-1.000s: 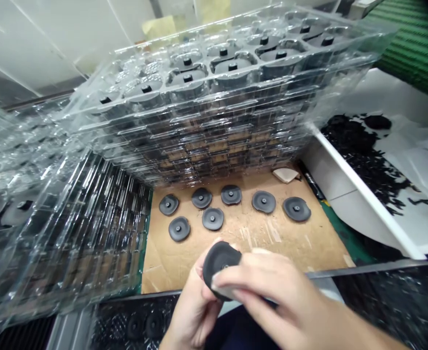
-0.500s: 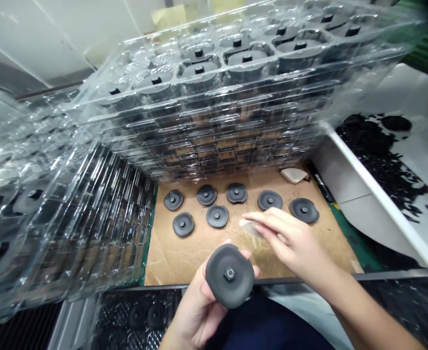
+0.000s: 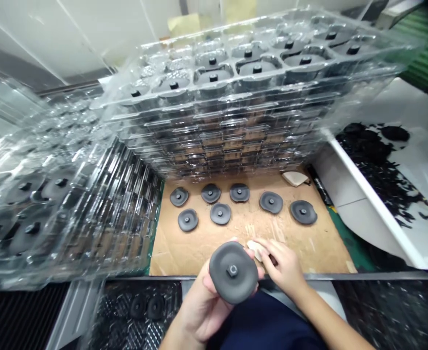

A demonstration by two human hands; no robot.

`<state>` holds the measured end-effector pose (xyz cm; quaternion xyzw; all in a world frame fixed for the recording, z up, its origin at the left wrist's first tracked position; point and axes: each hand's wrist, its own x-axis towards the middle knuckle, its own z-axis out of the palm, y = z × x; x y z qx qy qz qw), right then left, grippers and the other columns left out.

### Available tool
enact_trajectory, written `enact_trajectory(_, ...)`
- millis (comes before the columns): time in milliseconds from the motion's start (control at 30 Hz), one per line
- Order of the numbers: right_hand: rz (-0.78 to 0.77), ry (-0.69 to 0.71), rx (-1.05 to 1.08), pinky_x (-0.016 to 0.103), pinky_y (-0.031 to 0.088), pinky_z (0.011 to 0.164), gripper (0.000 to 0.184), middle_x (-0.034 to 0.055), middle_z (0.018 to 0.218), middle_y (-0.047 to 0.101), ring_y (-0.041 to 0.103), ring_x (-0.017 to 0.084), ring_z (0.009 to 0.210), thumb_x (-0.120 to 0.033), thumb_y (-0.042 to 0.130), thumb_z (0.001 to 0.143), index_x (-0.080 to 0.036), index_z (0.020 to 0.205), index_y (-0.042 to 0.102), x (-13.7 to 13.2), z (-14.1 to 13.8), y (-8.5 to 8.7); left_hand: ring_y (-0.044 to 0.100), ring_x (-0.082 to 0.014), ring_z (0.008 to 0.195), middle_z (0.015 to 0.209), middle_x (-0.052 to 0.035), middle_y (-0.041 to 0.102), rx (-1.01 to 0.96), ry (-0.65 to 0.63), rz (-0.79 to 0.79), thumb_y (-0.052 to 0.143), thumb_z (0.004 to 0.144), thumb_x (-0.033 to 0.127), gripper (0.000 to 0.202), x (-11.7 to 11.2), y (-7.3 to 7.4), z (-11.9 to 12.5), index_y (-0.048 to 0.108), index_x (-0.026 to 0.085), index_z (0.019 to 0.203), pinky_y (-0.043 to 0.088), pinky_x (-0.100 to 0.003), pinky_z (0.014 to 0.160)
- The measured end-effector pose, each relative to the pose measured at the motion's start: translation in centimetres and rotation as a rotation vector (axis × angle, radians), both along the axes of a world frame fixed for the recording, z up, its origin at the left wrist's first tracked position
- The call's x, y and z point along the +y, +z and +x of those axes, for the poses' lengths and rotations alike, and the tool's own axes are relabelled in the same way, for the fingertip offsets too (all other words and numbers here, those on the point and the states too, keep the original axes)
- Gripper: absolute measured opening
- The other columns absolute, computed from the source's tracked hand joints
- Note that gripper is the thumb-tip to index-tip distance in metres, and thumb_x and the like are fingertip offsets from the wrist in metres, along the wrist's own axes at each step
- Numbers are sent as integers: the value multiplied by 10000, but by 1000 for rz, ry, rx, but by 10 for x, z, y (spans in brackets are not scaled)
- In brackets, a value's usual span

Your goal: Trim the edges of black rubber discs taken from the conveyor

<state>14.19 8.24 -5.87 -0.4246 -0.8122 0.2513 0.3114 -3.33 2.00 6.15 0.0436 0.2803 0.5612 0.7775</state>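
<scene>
My left hand [image 3: 201,311] grips a dark grey rubber disc [image 3: 232,289] by its rim, with the raised metal centre stub facing up toward me. Close to the disc's right edge, my right hand [image 3: 283,267] pinches a small cream-white pad [image 3: 255,249], perhaps folded cloth. Whether the pad touches the disc is hard to tell. Several similar discs, among them one at the right [image 3: 303,212] and one at the left [image 3: 187,220], lie on the brown cardboard [image 3: 206,253] beyond my hands.
Tall stacked clear plastic trays [image 3: 214,114] holding discs stand behind the cardboard; more trays [image 3: 64,214] lean at the left. Another cream pad [image 3: 294,178] lies at the back right. A white divider [image 3: 378,199] separates black scraps [image 3: 374,160]. A dark tray [image 3: 122,316] sits below.
My right hand has moved down and left, bringing the cream pad from over the cardboard to beside the held disc. My left hand keeps hold of the disc. The view has shifted slightly.
</scene>
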Motion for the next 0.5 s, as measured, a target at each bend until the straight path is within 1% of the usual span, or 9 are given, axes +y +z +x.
enact_trajectory(133, 17, 4, -8, 285, 532, 671, 295, 84, 885, 687, 646, 168, 749, -266, 409, 928, -154, 1067, 643, 0, 0, -1, 687, -214, 883, 1024, -55, 709, 5, 29, 8, 819, 550, 370, 495, -10, 10, 3, 697, 233, 1009, 541, -288, 798)
enact_trajectory(233, 19, -2, -5, 306, 529, 718, 296, 90, 918, 679, 642, 174, 798, -268, 402, 939, -151, 1085, 632, -2, -1, -3, 677, -248, 941, 1053, -44, 704, 22, 49, -13, 824, 536, 358, 533, -20, 15, 4, 677, 284, 1043, 543, -310, 790)
enact_trajectory(333, 12, -4, 0, 336, 521, 766, 285, 88, 954, 666, 633, 173, 853, -266, 403, 951, -149, 1106, 612, -4, -1, -5, 658, -275, 1002, 1092, -37, 697, 36, 51, 12, 797, 578, 366, 514, -29, 15, 4, 655, 345, 1071, 543, -299, 771)
enact_trajectory(400, 6, -1, 1, 345, 519, 770, 268, 74, 962, 654, 626, 166, 869, -268, 419, 955, -146, 1114, 597, -5, -1, -5, 646, -281, 1030, 1124, -40, 687, 41, 51, 43, 779, 606, 370, 500, -33, 14, 4, 646, 348, 1088, 541, -292, 776)
enact_trajectory(500, 0, -5, -2, 346, 517, 767, 250, 55, 959, 639, 618, 158, 870, -275, 442, 955, -144, 1115, 584, -5, -2, -5, 643, -280, 1038, 1167, -58, 672, 26, 55, 70, 772, 609, 375, 503, -36, 12, 3, 649, 335, 1095, 532, -297, 807)
